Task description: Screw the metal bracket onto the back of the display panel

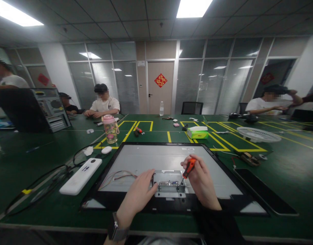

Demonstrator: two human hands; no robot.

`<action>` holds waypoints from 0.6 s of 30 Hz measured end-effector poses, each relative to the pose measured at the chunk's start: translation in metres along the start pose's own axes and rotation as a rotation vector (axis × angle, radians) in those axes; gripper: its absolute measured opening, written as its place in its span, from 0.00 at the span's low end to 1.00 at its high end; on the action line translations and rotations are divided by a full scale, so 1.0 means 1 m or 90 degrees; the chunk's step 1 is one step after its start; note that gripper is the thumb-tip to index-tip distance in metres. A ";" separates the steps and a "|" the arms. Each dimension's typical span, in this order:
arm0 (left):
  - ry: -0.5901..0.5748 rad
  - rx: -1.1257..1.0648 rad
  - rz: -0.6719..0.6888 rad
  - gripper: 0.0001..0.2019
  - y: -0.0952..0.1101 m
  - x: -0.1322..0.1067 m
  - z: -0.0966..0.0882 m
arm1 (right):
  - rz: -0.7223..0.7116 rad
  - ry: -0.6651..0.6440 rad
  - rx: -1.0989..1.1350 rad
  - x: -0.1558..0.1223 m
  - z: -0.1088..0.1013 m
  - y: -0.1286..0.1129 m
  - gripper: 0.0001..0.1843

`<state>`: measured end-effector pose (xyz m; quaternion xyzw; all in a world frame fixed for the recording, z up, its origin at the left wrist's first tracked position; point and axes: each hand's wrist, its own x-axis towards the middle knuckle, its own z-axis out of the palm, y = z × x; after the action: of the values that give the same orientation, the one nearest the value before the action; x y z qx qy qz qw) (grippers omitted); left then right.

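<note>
An orange-and-black screwdriver (189, 167) is in my right hand (202, 182), its fingers closed around the handle. The shaft points down at the right part of a metal bracket (169, 194) with a small circuit board and connectors in it. My left hand (139, 190) holds the bracket's left edge, thumb at the front and fingers along the side. Beneath both hands lies a large display panel (146, 153), grey back up, with a black frame. Thin wires (124, 173) run across it left of the bracket. The screwdriver's tip is too small to make out clearly.
A white power bank (81, 176) and black cables (44, 182) lie left. Behind are a pink-lidded bottle (110, 129), another screwdriver (138, 130) and a tissue pack (197, 132). A dark flat panel (265, 190) is right. Several people sit or stand around.
</note>
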<state>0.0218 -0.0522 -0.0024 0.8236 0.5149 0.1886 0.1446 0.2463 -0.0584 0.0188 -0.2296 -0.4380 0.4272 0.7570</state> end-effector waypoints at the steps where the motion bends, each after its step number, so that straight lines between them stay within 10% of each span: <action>1: 0.001 -0.001 0.000 0.26 0.000 0.000 0.000 | 0.000 -0.007 0.004 0.000 0.000 0.000 0.12; 18: -0.004 -0.003 0.001 0.26 0.001 0.000 -0.002 | -0.043 0.016 -0.040 0.000 0.000 0.003 0.12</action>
<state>0.0221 -0.0523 -0.0005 0.8242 0.5135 0.1874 0.1479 0.2453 -0.0569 0.0170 -0.2438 -0.4490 0.3847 0.7687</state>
